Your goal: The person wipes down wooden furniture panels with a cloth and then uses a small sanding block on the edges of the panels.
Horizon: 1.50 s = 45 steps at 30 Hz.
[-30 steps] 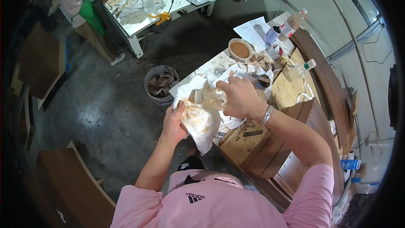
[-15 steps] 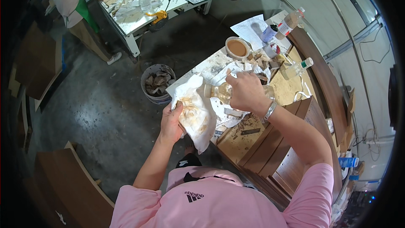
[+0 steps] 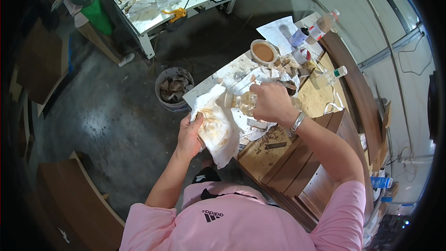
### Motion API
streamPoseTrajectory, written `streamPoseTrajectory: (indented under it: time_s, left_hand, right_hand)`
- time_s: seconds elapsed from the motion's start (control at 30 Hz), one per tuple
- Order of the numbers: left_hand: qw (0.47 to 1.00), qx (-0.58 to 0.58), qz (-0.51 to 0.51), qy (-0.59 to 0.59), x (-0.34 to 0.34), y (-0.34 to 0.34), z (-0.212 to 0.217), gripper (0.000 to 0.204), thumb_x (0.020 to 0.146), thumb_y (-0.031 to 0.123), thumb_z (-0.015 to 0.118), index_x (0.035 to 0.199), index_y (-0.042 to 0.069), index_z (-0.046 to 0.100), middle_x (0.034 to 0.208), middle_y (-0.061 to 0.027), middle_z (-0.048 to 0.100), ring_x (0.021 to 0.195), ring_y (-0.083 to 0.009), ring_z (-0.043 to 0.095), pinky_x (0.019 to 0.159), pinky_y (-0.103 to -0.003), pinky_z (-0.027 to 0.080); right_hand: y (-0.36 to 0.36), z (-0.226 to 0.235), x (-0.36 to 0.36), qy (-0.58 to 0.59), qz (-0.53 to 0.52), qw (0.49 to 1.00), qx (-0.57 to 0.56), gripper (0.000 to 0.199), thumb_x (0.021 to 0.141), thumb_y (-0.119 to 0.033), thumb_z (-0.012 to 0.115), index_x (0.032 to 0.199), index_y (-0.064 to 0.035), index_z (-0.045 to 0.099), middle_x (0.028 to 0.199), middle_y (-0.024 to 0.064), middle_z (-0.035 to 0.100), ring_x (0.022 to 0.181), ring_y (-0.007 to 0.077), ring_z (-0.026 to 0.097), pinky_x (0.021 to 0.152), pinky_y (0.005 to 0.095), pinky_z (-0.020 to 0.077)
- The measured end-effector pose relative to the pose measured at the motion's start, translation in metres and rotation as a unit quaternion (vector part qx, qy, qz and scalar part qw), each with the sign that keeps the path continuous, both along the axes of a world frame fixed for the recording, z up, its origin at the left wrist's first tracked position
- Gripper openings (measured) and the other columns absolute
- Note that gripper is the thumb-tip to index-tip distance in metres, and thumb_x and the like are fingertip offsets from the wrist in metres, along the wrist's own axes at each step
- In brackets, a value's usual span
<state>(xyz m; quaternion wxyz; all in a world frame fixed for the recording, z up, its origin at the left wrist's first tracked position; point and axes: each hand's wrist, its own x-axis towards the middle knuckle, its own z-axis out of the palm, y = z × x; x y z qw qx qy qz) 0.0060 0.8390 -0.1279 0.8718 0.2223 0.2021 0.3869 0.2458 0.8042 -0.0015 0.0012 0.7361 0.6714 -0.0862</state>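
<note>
My left hand [image 3: 189, 135] grips a white cloth [image 3: 218, 132] with brownish-yellow stains, bunched up and hanging off the left end of the cluttered work table. In my right hand [image 3: 275, 104] is a clear plastic bottle [image 3: 242, 102], tipped nearly level, its mouth end against or just beside the cloth's right edge. I cannot tell whether liquid is coming out. Under the bottle lies crumpled white paper or cloth [image 3: 251, 132] on the table. Beyond my right hand stands a round tub of brown paste [image 3: 263, 52].
Several bottles, including a green-capped one [image 3: 329, 77], crowd the table's far right. Brown wooden panels [image 3: 306, 162] are stacked at its near side. A bucket of scraps [image 3: 174, 88] stands on the floor. Another person in a green apron [image 3: 98, 16] is by the far table [image 3: 195, 0].
Both my hands stay almost in place, with the cloth and tilted bottle still together. The other person has turned and now reaches an arm over the far table.
</note>
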Motion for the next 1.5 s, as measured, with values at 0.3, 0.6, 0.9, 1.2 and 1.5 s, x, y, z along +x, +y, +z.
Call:
streamPoseTrajectory:
  time_s: [0.3, 0.6, 0.9, 1.2, 1.5]
  left_hand:
    - [1.000, 0.000, 0.019, -0.013, -0.012, -0.002, 0.016, 0.035, 0.102, 0.013, 0.052, 0.132, -0.006, 0.052, 0.125, -0.0159, 0.063, 0.110, -0.0253, 0.066, 0.095, -0.041, 0.055]
    - [0.996, 0.034, 0.072, 0.032, -0.051, -0.003, 0.021, 0.036, 0.101, 0.010, 0.050, 0.132, -0.008, 0.051, 0.129, -0.0183, 0.061, 0.116, -0.0288, 0.062, 0.101, -0.042, 0.050]
    - [0.995, 0.032, 0.079, 0.059, -0.063, -0.020, 0.029, 0.034, 0.101, 0.008, 0.049, 0.131, -0.007, 0.052, 0.129, -0.0186, 0.061, 0.116, -0.0298, 0.062, 0.100, -0.043, 0.051]
    - [0.994, 0.088, -0.015, 0.056, -0.031, -0.037, 0.042, 0.036, 0.101, 0.013, 0.054, 0.131, -0.006, 0.053, 0.128, -0.0181, 0.062, 0.115, -0.0287, 0.063, 0.099, -0.043, 0.051]
    - [0.919, 0.333, -0.208, 0.032, 0.032, -0.066, 0.100, 0.039, 0.097, 0.009, 0.060, 0.131, -0.008, 0.052, 0.130, -0.0204, 0.060, 0.118, -0.0269, 0.060, 0.101, -0.040, 0.047]
  right_hand:
    - [0.015, -0.006, 0.006, 0.126, -0.096, 0.987, -0.010, 0.061, 0.062, -0.023, 0.080, 0.117, -0.0029, 0.062, 0.095, 0.0188, 0.071, 0.093, 0.0345, 0.069, 0.084, 0.0415, 0.0539]
    - [0.058, -0.091, 0.053, 0.437, -0.162, 0.856, 0.225, 0.085, 0.055, 0.008, 0.086, 0.130, -0.0049, 0.049, 0.120, 0.0079, 0.064, 0.113, 0.0225, 0.062, 0.101, 0.0353, 0.0497]
    - [0.079, -0.103, 0.052, 0.559, -0.180, 0.773, 0.238, 0.081, 0.063, 0.008, 0.083, 0.133, -0.0071, 0.046, 0.119, 0.0089, 0.064, 0.112, 0.0230, 0.063, 0.100, 0.0347, 0.0489]
    - [-0.003, -0.007, 0.071, 0.328, -0.158, 0.905, 0.220, 0.048, 0.076, -0.020, 0.075, 0.117, 0.0019, 0.062, 0.108, 0.0195, 0.068, 0.101, 0.0293, 0.065, 0.090, 0.0372, 0.0503]
    - [-0.326, 0.103, 0.057, 0.079, -0.247, 0.915, 0.310, 0.031, 0.077, -0.002, 0.073, 0.107, 0.0008, 0.067, 0.110, 0.0163, 0.067, 0.103, 0.0343, 0.064, 0.089, 0.0390, 0.0519]
